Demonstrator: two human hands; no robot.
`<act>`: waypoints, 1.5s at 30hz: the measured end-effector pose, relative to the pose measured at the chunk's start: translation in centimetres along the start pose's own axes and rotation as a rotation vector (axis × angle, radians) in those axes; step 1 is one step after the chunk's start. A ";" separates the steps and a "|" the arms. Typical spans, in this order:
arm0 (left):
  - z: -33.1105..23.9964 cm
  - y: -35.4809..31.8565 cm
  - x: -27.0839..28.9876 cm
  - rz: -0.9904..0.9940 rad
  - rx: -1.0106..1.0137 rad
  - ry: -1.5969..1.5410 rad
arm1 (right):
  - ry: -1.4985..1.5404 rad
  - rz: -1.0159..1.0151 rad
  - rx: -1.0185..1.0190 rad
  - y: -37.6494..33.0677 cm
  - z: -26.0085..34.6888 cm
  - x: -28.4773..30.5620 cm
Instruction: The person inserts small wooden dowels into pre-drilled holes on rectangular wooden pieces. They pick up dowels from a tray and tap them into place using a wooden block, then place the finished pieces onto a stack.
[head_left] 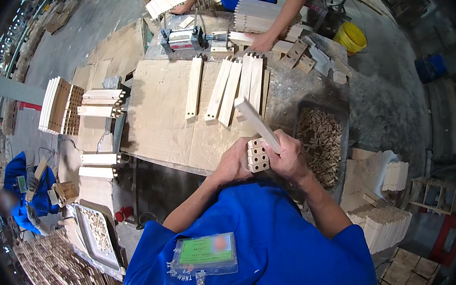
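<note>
Just in front of my body, a small bundle of wooden slats (258, 157) shows its end faces, each with dark round holes. My left hand (234, 160) is closed round the bundle's left side. My right hand (290, 158) presses against its right side and grips a single wooden slat (256, 122), which slants up and away to the left. Beyond my hands, several pale slats (224, 92) lie lengthwise on the cardboard-covered table (156, 113), some with pegs at their far ends. A dark tray of wooden dowels (318, 146) sits beside my right hand.
Across the table a person in blue handles wooden pieces (249, 39) near a metal clamp device (186, 38). Stacked slats (62, 105) stand at the left, with more (382, 226) at the right. A yellow bucket (350, 38) is at the far right; another person works at lower left.
</note>
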State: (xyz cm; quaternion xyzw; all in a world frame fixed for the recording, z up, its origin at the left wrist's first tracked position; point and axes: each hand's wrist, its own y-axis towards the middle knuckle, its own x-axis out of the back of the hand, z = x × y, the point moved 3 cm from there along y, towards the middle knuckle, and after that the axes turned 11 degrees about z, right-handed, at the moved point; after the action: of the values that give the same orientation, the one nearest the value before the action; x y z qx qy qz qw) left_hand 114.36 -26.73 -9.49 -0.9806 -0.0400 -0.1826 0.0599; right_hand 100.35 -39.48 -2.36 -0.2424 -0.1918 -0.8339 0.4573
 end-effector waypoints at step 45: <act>-0.6 -0.1 0.3 0.022 0.054 0.092 | -0.365 0.385 0.271 4.6 5.6 3.6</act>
State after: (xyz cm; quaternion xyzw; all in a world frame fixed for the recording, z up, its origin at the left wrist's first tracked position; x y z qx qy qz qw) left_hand 114.44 -26.67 -8.85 -0.9695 -0.0314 -0.2255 0.0903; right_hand 103.87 -41.18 4.77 -0.3568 -0.3309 -0.6414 0.5931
